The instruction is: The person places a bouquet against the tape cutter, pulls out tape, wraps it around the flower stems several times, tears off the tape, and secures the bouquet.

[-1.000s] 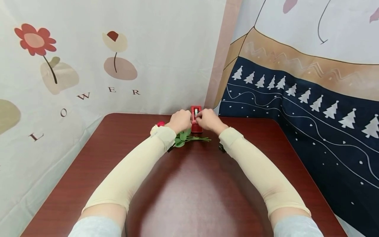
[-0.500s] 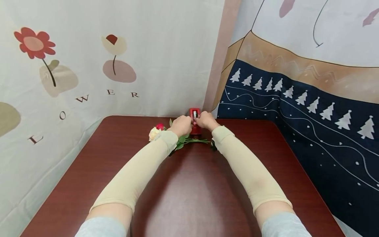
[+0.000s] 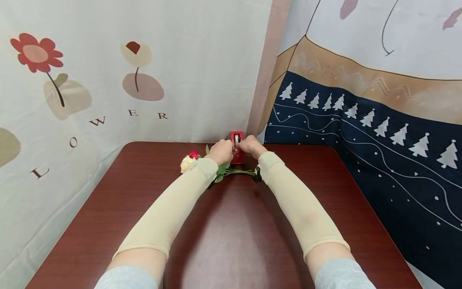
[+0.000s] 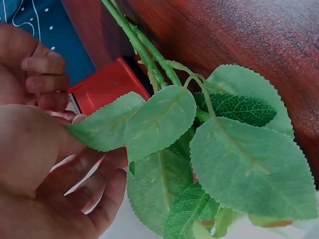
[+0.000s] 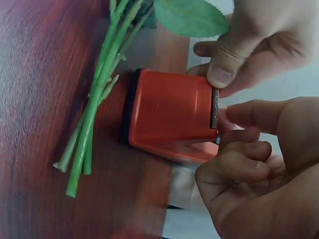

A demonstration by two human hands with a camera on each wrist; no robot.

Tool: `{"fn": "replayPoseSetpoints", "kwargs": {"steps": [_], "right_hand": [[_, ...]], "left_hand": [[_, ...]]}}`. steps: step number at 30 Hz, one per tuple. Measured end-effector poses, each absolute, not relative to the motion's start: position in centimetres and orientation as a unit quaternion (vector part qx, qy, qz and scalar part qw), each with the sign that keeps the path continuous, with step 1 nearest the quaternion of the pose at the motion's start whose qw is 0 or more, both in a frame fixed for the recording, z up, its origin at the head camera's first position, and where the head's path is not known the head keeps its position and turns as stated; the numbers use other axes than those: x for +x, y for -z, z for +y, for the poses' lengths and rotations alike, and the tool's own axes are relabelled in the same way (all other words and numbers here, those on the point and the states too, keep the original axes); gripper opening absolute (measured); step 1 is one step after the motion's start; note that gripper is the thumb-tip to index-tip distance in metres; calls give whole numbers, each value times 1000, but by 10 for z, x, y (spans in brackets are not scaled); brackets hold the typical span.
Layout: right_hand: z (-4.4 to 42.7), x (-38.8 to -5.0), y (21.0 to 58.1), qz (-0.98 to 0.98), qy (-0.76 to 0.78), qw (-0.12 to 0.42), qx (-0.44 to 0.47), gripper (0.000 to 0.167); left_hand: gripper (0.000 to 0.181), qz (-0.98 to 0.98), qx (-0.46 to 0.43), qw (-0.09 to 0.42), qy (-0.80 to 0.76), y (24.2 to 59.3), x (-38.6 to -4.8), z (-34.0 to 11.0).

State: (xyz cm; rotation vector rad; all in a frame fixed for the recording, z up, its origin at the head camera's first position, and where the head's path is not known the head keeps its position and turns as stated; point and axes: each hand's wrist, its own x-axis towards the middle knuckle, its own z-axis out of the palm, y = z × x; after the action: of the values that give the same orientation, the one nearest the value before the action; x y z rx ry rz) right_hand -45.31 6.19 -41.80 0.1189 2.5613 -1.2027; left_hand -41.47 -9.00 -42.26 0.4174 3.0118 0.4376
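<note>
A red tape dispenser point(image 3: 237, 158) with a pale tape roll stands at the table's far edge. Its toothed cutting blade point(image 5: 215, 108) faces the two hands. My left hand point(image 3: 221, 151) grips its blade end, the thumb on the blade's corner in the right wrist view. Curled fingers of my right hand point(image 5: 259, 159) meet at the blade's other side; whether they pinch tape is hidden. Close in front lie artificial roses, their green stems point(image 5: 97, 94) toward the right, the leaves point(image 4: 249, 164) beside my left hand. A cream bloom point(image 3: 187, 163) and a red bloom point(image 3: 193, 154) show left of it.
The reddish-brown table point(image 3: 231, 241) runs under both arms. A pale printed curtain point(image 3: 202, 80) hangs right behind the dispenser, and a dark blue cloth with trees point(image 3: 325, 120) borders the right side. Dark wrist straps point(image 3: 257, 175) sit close to the stems.
In the head view the right hand has shifted slightly left and its wrist has come closer to the stem ends. Both hands stay at the dispenser, and more of the blooms shows.
</note>
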Motion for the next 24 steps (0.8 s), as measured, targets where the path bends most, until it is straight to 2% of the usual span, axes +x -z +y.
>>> {"fn": "replayPoseSetpoints", "kwargs": {"steps": [10,20,24], "right_hand": [[81,-450,423,842,498,209,13,28],[88,-451,411,782,579,232,10,23],[89,-448,410,782,567,260,17,22]], "left_hand": [[12,980,123,43,-147,424,-414,-87],[22,981,119,46,-148,415,-412,-86],[23,982,116,47,-144,416,-414,-88]]}}
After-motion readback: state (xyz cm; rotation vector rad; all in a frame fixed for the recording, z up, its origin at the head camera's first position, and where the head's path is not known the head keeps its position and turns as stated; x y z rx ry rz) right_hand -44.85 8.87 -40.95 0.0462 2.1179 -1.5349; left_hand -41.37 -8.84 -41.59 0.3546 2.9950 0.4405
